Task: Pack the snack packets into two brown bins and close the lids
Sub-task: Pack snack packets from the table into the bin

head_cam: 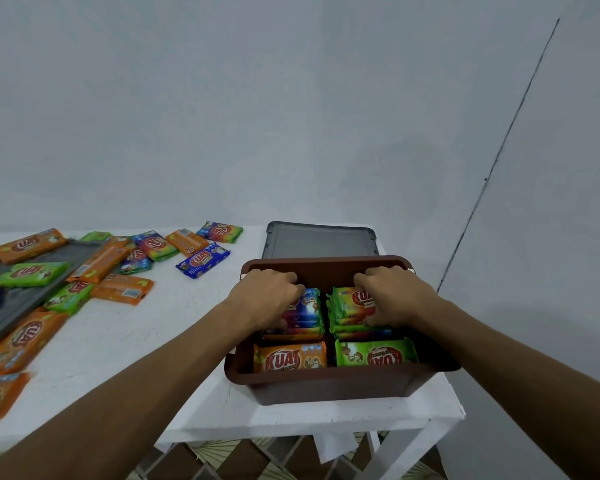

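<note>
A brown bin stands open near the table's front right corner. It holds several snack packets in stacks. My left hand reaches into the bin's far left part and grips the stack of blue packets there. My right hand is in the far right part, fingers curled round the stack of green packets. An orange packet and a green packet lie in the near part. A grey lid lies flat behind the bin.
Several loose packets, orange, green and blue, lie scattered on the white table at the left. A second grey lid lies there with packets on it. The table edge runs close under the bin; a wall stands behind.
</note>
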A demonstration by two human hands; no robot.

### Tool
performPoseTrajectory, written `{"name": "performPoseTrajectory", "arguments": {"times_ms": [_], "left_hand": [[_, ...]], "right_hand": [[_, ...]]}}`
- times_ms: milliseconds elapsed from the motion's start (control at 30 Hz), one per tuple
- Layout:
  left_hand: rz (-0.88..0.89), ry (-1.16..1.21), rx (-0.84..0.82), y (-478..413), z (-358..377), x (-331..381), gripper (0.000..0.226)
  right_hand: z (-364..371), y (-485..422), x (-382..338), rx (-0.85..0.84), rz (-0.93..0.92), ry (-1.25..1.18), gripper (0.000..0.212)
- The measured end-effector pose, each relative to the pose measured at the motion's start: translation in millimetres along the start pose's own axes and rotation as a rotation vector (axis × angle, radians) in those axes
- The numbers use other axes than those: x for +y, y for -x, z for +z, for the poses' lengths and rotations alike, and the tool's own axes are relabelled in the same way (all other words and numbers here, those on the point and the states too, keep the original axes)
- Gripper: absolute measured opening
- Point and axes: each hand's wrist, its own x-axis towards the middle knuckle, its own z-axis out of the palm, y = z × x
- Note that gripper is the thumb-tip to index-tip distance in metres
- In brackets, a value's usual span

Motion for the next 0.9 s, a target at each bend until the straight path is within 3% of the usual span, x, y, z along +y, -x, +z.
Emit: {"name": "performPoseTrajectory", "arguments": {"times_ms": [133, 233, 333, 400, 467, 700, 900], "left_hand": [[-0.005, 0.003, -0.048, 1, -5, -2, 0.059], [0.028, 0.176, -0.066, 11, -13, -17, 0.048], [0.018, 0.369, 0.110, 31, -11, -37, 0.031], [-0.026, 0.369, 0.287, 43, -3, -55, 0.026], [-0.112, 0.317, 0.358, 54, 9, -76, 0.025], [-0.333, 0.319, 0.102, 95, 70, -160, 0.032], [-0.414, 0.318, -0.013, 112, 110, -236, 0.032]], "right_hand": [[-1, 1, 2, -0.044, 0.019, -0.019, 0.065], [-14, -3, 4, -0.081, 0.009, -0.057, 0.058], [-25, -14, -3, 0.024, -0.003, -0.102, 0.032], [-32, -27, -15, 0.105, -0.018, -0.164, 0.016], [-41, -44, -33, 0.156, -0.044, -0.184, 0.011], [-67, -116, -109, 0.180, -0.212, -0.295, 0.009], [-73, -205, -164, -0.054, -0.232, -0.302, 0.017]]}}
